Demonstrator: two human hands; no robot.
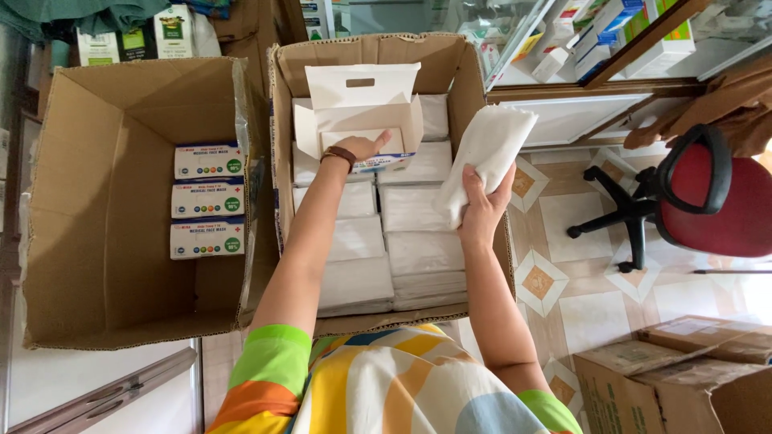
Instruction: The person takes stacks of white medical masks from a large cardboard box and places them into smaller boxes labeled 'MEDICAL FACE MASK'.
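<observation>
Risk: right hand (pixel 482 201) grips floppy white packet (pixel 486 153) by its 6 o'clock end, may buckle before reaching open small box (pixel 358 120) steadied by left hand (pixel 362 147), fingers spread.

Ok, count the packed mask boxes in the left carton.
3, stacked against the back wall of the left carton: top box, middle box, bottom box. More may be hidden behind them.

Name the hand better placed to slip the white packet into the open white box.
Right hand: it already grips the white packet beside the open white box, which the left hand steadies.
</observation>
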